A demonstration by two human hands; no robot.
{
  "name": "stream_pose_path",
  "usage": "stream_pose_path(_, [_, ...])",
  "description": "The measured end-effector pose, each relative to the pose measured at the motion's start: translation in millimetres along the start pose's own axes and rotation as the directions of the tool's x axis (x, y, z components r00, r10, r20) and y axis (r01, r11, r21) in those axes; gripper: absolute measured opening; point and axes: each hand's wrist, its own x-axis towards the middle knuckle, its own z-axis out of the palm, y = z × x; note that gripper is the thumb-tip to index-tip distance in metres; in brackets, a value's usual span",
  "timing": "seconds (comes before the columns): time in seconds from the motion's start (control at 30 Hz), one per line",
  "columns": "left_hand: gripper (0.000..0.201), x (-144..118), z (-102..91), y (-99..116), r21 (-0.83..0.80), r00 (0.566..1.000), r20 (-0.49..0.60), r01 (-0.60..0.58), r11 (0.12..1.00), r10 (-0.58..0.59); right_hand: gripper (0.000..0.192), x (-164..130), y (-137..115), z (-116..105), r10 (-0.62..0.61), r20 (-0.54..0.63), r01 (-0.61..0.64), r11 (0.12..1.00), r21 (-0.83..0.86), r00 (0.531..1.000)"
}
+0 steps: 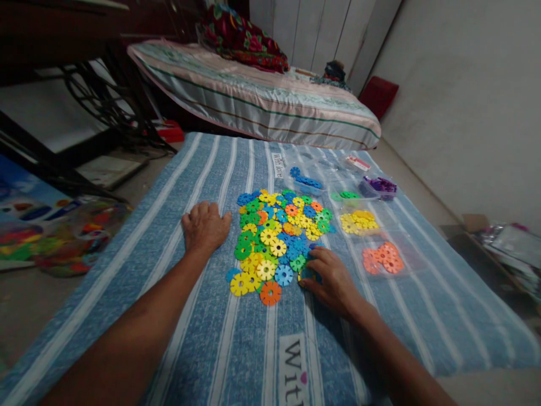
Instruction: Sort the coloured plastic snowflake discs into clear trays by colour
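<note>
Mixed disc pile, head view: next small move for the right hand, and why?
Probably pinch one disc at the near right edge of the mixed pile and lift it clear. The right hand has its fingertips on discs there, while the left hand lies flat on the blue striped cloth beside the pile. Yellow discs and orange discs already sit grouped to the right.

I see a dim indoor view, brightest at the pale wall (465, 101) in the upper right of the frame; the upper left falls to near black. Soft shadow lies beneath my right hand (333, 277). Edges bow outward with wide-angle distortion, and the lower corners are blurred and grainy.
</note>
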Motion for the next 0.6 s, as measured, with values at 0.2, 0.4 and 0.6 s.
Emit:
stream_pose_path(0.2, [0.045,-1.6,-1.5,1.5,0.018,1.000,0.009,0.005,1.000,-0.005,0.007,1.4,5.2,-2.5,0.026,-0.064,-0.023,0.998,0.055,0.998])
stream_pose_path(0.4, [0.044,-2.0,-2.2,1.7,-0.003,1.000,0.004,0.001,1.000,-0.001,0.007,4.5,15.7,-6.8,0.078,-0.188,-0.069,0.996,0.052,0.979])
stream_pose_path(0.6, [0.044,-2.2,0.3,-0.3,-0.014,1.000,-0.007,-0.003,1.000,0.003,0.014,-2.1,19.3,-4.2,0.103,-0.340,-0.133,0.989,-0.066,0.935])
